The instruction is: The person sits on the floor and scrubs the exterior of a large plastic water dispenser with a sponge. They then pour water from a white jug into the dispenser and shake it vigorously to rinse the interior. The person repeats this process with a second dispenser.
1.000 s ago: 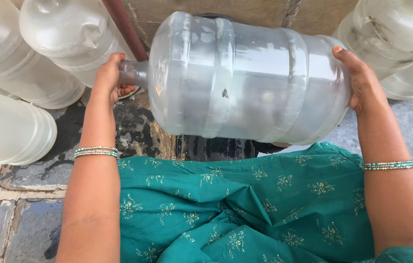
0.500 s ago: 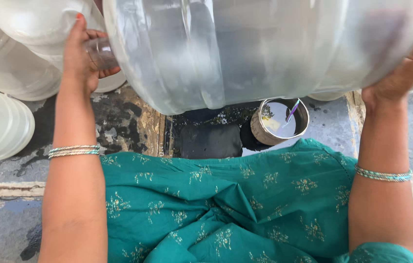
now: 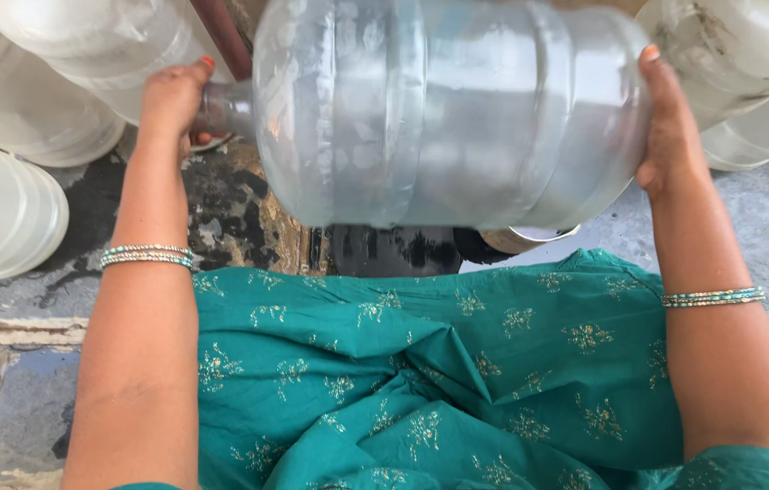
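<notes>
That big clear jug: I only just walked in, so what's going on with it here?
A person in a green patterned garment holds a large clear water jug sideways in the air. The left hand covers its neck and the right hand presses its base. Below it, a small metal pot peeks out on the wet stone floor. More jugs lie stacked on both sides.

Big water jug (image 3: 448,109): clear plastic, ribbed, scuffed and cloudy, dull sheen. Jugs stacked around (image 3: 30,100): same translucent plastic, milky white. Floor (image 3: 230,209): rough stone, wet, dark-stained; paler grey slab at right. Bowl rim (image 3: 530,238) under the jug: shiny metal. Garment (image 3: 430,372): matt teal cloth with gold print. Wrist bangles (image 3: 147,256): beaded, slightly glossy.
</notes>
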